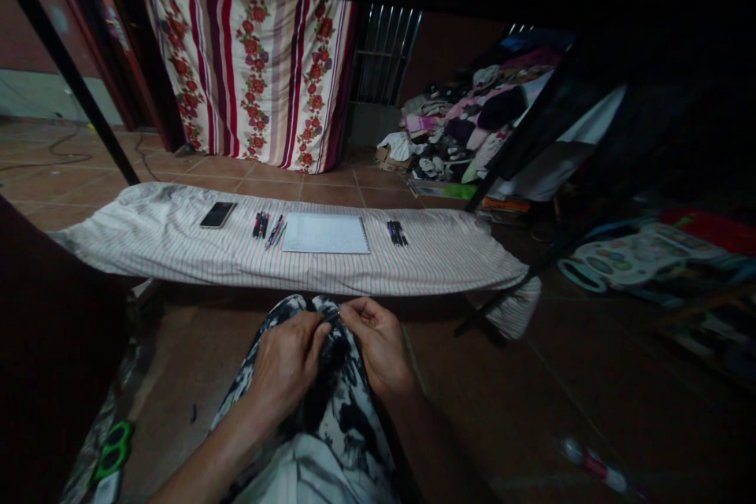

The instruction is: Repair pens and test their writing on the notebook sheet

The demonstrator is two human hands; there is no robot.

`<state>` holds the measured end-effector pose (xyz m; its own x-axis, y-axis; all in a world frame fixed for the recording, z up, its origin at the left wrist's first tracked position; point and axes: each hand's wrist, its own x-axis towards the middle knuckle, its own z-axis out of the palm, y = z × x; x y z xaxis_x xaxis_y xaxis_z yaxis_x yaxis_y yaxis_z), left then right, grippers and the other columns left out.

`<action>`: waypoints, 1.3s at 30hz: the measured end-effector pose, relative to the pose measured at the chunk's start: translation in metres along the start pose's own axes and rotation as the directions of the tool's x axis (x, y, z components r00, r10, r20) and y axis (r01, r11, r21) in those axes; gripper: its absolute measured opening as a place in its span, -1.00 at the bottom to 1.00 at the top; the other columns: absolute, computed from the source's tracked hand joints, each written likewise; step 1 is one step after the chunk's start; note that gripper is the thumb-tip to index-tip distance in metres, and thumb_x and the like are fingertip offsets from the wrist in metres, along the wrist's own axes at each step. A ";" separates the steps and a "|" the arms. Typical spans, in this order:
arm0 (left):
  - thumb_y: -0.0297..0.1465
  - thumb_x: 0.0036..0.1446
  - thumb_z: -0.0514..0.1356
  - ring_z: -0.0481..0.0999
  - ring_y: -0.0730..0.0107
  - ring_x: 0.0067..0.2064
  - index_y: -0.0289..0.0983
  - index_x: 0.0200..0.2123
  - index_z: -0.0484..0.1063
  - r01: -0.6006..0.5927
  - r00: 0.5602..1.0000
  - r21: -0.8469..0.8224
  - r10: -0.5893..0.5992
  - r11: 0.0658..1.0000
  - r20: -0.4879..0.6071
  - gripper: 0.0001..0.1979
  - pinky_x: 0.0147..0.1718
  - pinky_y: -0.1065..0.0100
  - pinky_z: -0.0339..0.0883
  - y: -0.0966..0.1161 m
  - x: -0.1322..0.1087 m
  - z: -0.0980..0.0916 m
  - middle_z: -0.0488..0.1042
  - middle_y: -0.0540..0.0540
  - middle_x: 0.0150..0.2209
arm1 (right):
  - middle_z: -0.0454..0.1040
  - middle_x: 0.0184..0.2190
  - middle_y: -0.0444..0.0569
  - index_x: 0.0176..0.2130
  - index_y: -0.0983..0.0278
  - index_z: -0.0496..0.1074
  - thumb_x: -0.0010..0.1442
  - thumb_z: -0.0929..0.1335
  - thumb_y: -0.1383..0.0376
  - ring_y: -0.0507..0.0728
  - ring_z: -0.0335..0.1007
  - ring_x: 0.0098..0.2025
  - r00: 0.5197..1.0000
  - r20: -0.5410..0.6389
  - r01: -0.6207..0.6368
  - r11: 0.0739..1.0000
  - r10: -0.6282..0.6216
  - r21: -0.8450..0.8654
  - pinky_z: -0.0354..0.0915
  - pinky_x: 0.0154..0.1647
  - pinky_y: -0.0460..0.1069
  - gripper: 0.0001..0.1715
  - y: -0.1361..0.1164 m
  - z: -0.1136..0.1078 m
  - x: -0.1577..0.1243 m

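1. Left hand (287, 353): over the lap, back of the hand up, fingers bent inward, thumb close to the index finger.
2. Right hand (381, 345): just beside the left, fingers curled, thumb and index nearly together, pointing toward the left fingertips.
3. Finger state: only a narrow gap at most on either hand. Something dark (331, 315) shows between the two sets of fingertips, above the knees; cannot tell whether it is a small held item or part of the black-and-white trousers (361, 402).
4. Beyond the knees: bench (449, 258), draped in a striped cloth (177, 253), well apart from both hands.
5. On the cloth: spiral notebook (326, 233), lying flat, coil on its right edge. Page marks too faint to read.
6. Left of the notebook: mixed pens (276, 231) just beside it, then red and black pens (261, 224), then a dark-screened phone (218, 214).
7. Right of the notebook: dark pens (397, 233), lying side by side.
8. Background: floral curtain (253, 79) and heaped clothes (466, 122) above the tiled floor (472, 378).
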<state>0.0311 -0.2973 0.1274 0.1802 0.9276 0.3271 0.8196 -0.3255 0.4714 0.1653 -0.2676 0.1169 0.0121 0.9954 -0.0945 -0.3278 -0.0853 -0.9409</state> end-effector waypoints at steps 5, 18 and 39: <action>-0.35 0.20 -0.07 0.47 0.37 -0.41 -0.25 -0.42 0.39 0.075 0.994 -0.033 -0.073 0.997 0.076 -0.72 -0.45 0.44 0.16 -0.009 0.036 -0.008 0.47 -0.04 -0.47 | 0.36 -0.62 -0.17 -0.56 0.33 0.40 -0.28 0.51 0.19 -0.02 0.23 -0.52 1.000 -0.011 -0.006 1.000 0.006 0.008 0.13 -0.43 -0.08 -0.68 -0.008 0.008 0.034; -0.26 0.19 -0.09 0.38 0.41 -0.50 -0.26 -0.47 0.36 0.168 0.985 -0.280 -0.152 0.945 0.078 -0.67 -0.52 0.47 0.13 -0.027 0.051 0.003 0.37 0.02 -0.58 | 0.42 -0.51 -0.13 -0.43 0.31 0.49 -0.18 0.48 0.18 -0.03 0.25 -0.47 0.995 0.095 -0.009 1.000 0.010 -0.007 0.14 -0.42 -0.10 -0.71 -0.014 0.013 0.061; -0.32 0.18 -0.01 0.52 0.27 -0.17 -0.26 -0.15 0.44 0.188 0.980 -0.046 -0.184 0.981 0.070 -0.70 -0.24 0.36 0.29 -0.105 0.199 0.074 0.55 -0.16 -0.21 | 0.47 -0.52 -0.07 -0.44 0.31 0.50 -0.27 0.49 0.11 -0.01 0.28 -0.50 0.999 -0.045 -0.015 0.997 0.012 -0.075 0.19 -0.46 -0.10 -0.62 0.016 0.005 0.231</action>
<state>0.0207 -0.0644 0.0827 0.0637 0.9822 0.1769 0.8129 -0.1539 0.5618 0.1578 -0.0383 0.0816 0.0510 0.9914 -0.1202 -0.2563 -0.1034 -0.9610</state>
